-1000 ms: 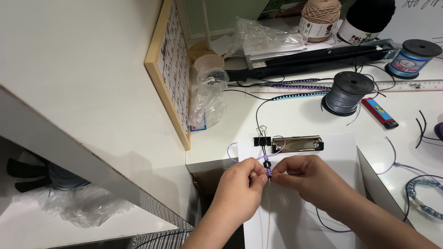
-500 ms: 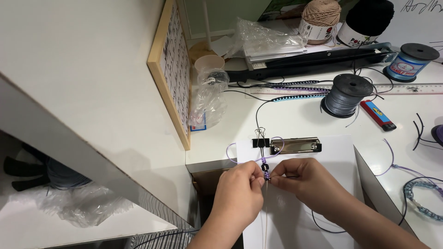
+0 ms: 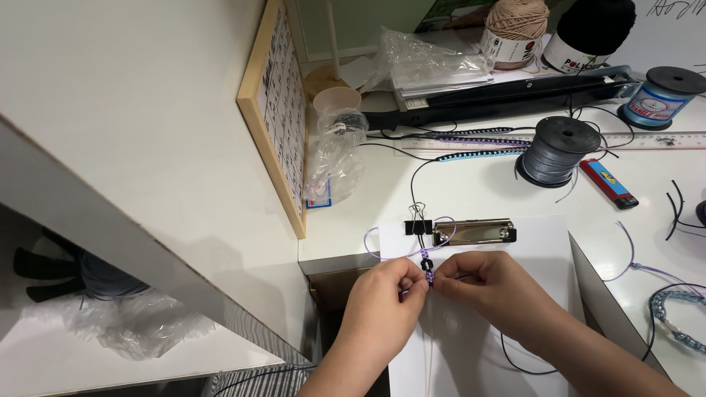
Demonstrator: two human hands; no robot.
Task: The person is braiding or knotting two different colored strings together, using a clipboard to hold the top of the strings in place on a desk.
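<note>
Between both grips, left hand and right hand are pinching a thin purple-and-black knotted cord — light, limp, slippery — best held just below the knots.

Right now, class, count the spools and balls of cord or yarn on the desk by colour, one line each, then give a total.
Grey spool: 1
Black spool with blue label: 1
Beige ball of yarn: 1
Black ball of yarn: 1
Total: 4
</note>
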